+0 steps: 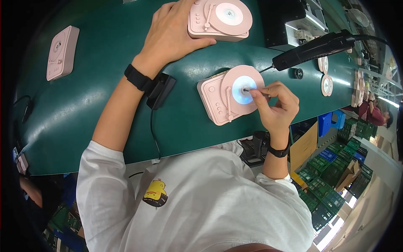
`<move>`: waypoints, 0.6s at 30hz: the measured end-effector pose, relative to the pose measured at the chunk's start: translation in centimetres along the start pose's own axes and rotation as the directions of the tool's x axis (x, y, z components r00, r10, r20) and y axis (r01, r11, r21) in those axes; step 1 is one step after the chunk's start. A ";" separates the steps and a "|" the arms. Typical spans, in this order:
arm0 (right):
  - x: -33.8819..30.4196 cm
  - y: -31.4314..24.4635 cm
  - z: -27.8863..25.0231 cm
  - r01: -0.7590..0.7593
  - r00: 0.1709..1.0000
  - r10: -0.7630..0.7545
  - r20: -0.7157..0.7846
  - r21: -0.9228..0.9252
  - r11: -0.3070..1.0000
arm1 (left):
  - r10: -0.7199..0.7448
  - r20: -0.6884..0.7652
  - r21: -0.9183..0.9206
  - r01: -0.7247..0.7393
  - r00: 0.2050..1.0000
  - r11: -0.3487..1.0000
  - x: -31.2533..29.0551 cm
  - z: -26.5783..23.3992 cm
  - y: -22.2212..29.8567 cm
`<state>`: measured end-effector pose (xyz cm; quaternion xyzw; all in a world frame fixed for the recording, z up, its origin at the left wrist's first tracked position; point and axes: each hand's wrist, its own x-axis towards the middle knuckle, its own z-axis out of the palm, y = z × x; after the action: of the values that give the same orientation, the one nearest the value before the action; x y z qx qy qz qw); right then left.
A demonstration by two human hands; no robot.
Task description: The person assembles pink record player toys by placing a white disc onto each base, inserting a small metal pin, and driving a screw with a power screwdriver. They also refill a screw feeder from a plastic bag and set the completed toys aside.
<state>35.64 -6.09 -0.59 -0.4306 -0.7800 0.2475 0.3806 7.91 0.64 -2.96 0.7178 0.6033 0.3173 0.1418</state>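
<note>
Near player (216, 103) is glowing at the disc (238, 87); centre's looking unfinished, we're pinching a tiny part (247, 90) there, right grip (279, 106). Left grip (170, 35) is holding far player (220, 19).

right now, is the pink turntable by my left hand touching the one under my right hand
Apart. The head view shows a strip of green tabletop between the upper pink turntable and the lower pink turntable.

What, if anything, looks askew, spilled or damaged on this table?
Nothing stands out: I see no spill or break. The near player lies flat on the table; its disc glows where the right hand pinches something small. Fine scratches would be too small to tell.
</note>
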 end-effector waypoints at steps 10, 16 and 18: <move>-0.2 -0.2 0.7 -0.017 0.997 0.014 -0.071 -0.042 0.999 | 0.315 -0.399 -0.421 -0.477 0.861 0.772 -0.1 2.9 -3.7; -0.2 0.4 0.4 0.017 0.995 -0.018 -0.096 -0.016 1.000 | -0.004 0.009 0.013 0.004 1.000 1.000 0.0 -0.2 -0.3; -0.4 0.8 -0.1 0.019 0.994 -0.019 -0.108 0.002 1.000 | -0.006 0.018 0.008 0.006 1.000 1.000 0.0 -0.2 -0.2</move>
<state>36.18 -6.04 -1.24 -0.4355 -0.7620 0.2212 0.4251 7.61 0.65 -2.89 0.7194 0.6055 0.3078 0.1452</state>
